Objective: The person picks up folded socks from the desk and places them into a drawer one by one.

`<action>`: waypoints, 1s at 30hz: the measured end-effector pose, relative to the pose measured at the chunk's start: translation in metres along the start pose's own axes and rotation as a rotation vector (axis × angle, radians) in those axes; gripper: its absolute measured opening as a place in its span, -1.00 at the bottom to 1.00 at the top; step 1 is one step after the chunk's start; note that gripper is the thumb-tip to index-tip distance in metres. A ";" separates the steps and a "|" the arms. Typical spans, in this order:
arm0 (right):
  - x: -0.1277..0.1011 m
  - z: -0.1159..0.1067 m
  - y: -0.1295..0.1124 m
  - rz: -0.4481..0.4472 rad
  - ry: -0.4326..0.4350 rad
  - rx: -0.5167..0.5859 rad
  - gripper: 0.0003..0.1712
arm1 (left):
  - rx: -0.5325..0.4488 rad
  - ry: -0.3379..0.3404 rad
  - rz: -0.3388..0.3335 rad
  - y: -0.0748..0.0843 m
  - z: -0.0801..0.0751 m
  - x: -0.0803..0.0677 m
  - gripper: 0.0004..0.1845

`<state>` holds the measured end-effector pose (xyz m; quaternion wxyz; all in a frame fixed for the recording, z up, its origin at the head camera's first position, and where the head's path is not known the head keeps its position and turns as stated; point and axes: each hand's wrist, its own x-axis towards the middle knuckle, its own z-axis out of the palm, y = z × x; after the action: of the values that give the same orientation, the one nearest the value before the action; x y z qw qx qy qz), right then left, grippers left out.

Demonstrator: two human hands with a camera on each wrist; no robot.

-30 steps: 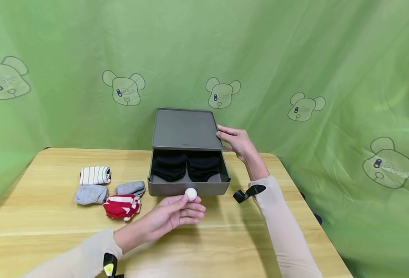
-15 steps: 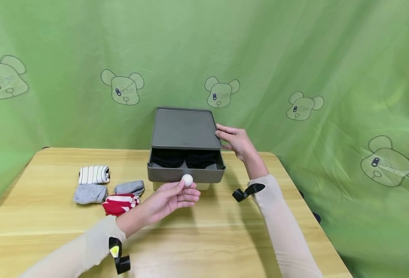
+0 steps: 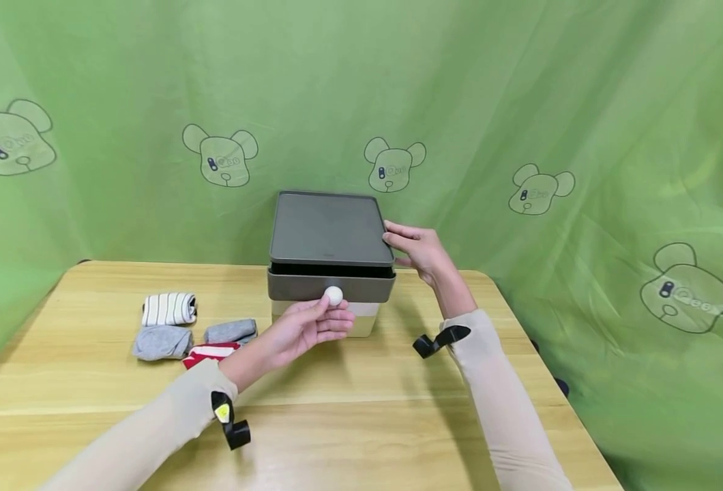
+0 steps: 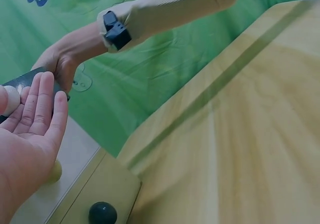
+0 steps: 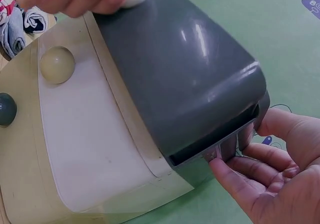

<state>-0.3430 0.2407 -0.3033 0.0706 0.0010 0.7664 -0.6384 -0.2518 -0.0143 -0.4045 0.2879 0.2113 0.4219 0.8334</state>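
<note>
The drawer (image 3: pixel 331 287) sits pushed almost fully into the grey box (image 3: pixel 329 228), so whatever lies inside it is out of sight; only a dark slit shows under the lid. The lower tiers are half hidden behind the left hand (image 3: pixel 309 327) in the head view. The right wrist view shows them better: a pale drawer with a cream knob (image 5: pixel 57 64) and, cut off at the frame edge, a dark knob (image 5: pixel 6 109). The red striped sock (image 3: pixel 208 352) is partly covered by the left forearm.

The white knob (image 3: pixel 333 295) on the drawer front lies at the tips of the left thumb and forefinger, which pinch it; the other fingers are stretched loosely beneath it, palm up. In the left wrist view the knob is cut off at the left edge (image 4: pixel 8 99).

The right hand (image 3: pixel 419 249) rests against the box's right side near the back, fingers (image 5: pixel 240 170) lightly bent and touching the wall below the lid, steadying rather than wrapping it.

On the table (image 3: pixel 398 409), left of the box and apart from it, lie a striped sock (image 3: pixel 168 309) and two grey socks (image 3: pixel 160 342)
</note>
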 end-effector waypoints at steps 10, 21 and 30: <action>0.001 -0.002 0.000 -0.004 0.004 -0.005 -0.43 | 0.009 0.034 0.030 0.005 -0.007 0.014 -0.64; 0.002 -0.002 -0.004 -0.005 0.003 -0.001 -0.42 | 0.021 0.041 0.065 0.009 -0.008 0.021 -0.68; 0.001 -0.002 -0.001 0.010 0.002 0.000 -0.42 | 0.033 0.063 0.041 0.009 -0.007 0.019 -0.67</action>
<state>-0.3440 0.2420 -0.3022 0.0729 0.0056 0.7664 -0.6382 -0.2729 -0.0098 -0.3986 0.2536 0.1982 0.4401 0.8383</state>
